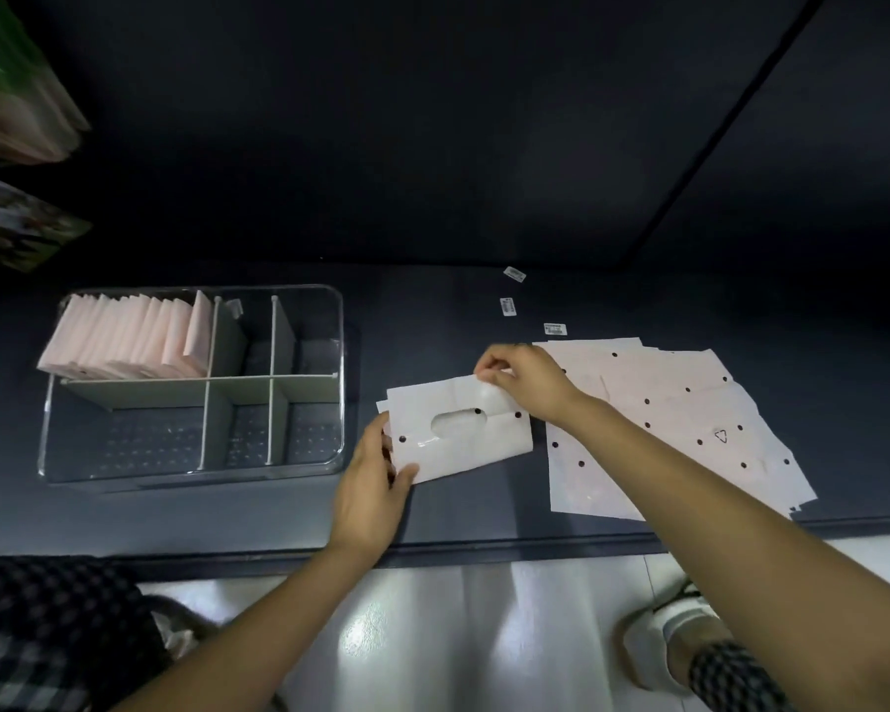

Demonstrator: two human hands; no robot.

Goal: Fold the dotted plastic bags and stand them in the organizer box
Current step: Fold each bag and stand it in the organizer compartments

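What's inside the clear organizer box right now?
The organizer box holds folded pink bags standing in its back-left compartment. The other compartments show only bare floor; the dividers hide some corners.

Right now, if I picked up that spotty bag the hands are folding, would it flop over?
Probably yes. The dotted bag looks thin: its far edge bends up where the right hand pinches it. It may be slippery too, since it shines. It seems light, since the left hand holds one end by its fingers alone.
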